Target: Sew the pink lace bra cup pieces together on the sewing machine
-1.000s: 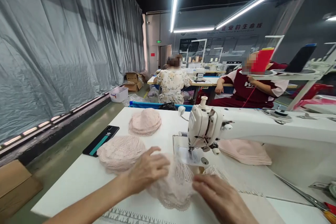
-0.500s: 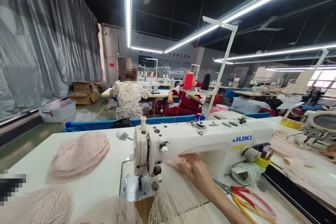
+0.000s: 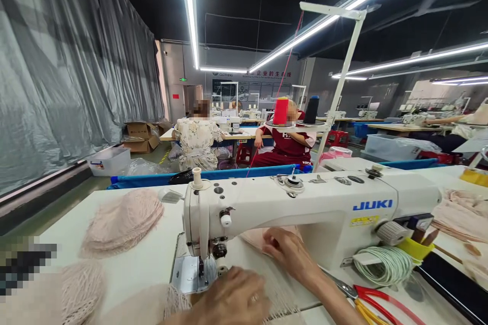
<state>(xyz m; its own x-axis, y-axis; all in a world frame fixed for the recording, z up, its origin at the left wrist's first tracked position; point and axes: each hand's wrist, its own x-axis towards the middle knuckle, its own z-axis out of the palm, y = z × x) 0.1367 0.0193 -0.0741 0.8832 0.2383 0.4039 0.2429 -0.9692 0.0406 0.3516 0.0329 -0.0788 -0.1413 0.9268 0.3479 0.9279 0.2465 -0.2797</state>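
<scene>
A white sewing machine (image 3: 305, 208) stands on the table before me. Under its arm, my right hand (image 3: 292, 256) has its fingers curled onto a pale pink fabric piece (image 3: 255, 237), closed on its edge. Just in front of the needle plate (image 3: 188, 271) is my left hand (image 3: 234, 297), blurred, its fingertips hidden and a ring on one finger. It lies over pale pink fringe (image 3: 284, 299); whether it grips any cannot be made out. More fringed fabric (image 3: 177, 299) lies left of that hand.
A stack of pink fringed pieces (image 3: 124, 221) lies on the left of the table, with another fringed piece (image 3: 82, 292) nearer. Red-and-yellow-handled scissors (image 3: 366, 297) and a coil of pale green cord (image 3: 385, 266) are at right. Two people sit beyond the blue cloth trough (image 3: 147, 180).
My left hand has come into view in front of the needle, covering the fringe there. My right hand stays under the machine arm. The view has shifted slightly.
</scene>
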